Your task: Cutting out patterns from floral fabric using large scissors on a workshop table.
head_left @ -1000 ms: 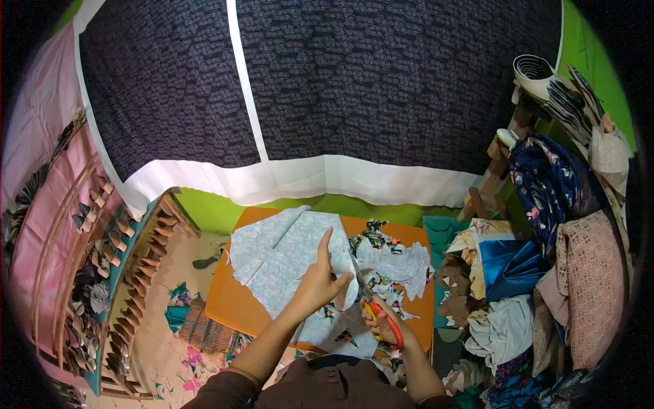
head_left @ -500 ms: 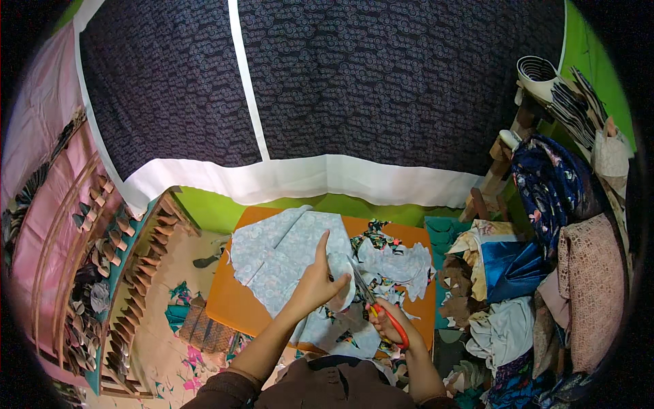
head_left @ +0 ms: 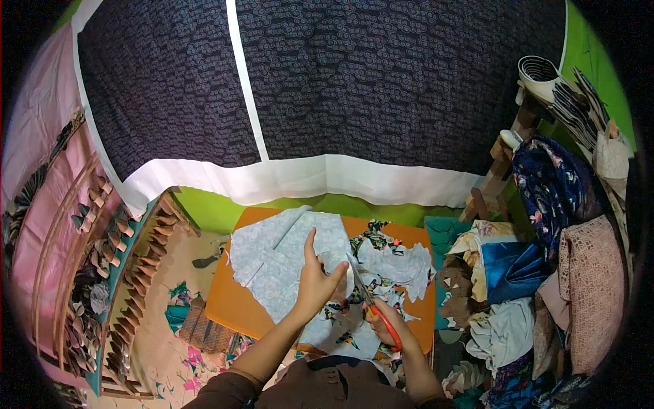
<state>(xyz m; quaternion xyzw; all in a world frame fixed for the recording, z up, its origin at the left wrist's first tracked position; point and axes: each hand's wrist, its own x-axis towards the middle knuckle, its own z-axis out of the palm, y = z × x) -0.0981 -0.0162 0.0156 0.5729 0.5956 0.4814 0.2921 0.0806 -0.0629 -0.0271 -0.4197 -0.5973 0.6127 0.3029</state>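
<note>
My left hand (head_left: 317, 281) is over the pale, faintly flowered cloth (head_left: 272, 242), index finger pointing away and thumb stretched right. It holds a small pale piece of the cloth (head_left: 332, 258) at the thumb; its other fingers are mostly hidden. Right of it, my right hand (head_left: 383, 319) grips scissors (head_left: 389, 332) with red-orange handles. The metal blades point away and slightly left, beside the held piece. Whether they bite into it I cannot tell. Cut pale cloth with a dark floral side (head_left: 398, 262) lies to the right.
An orange tabletop (head_left: 228, 303) lies under the cloth. On the left, a rack (head_left: 129, 300) carries rows of shoe lasts. Colourful scraps (head_left: 194, 354) litter the floor. Folded fabrics and a blue shiny cloth (head_left: 512, 269) are piled at right. A dark patterned curtain (head_left: 402, 88) hangs behind.
My left hand has shifted slightly left and nearer to me. The scissors and my right hand have moved slightly left, and the handles look closer together.
</note>
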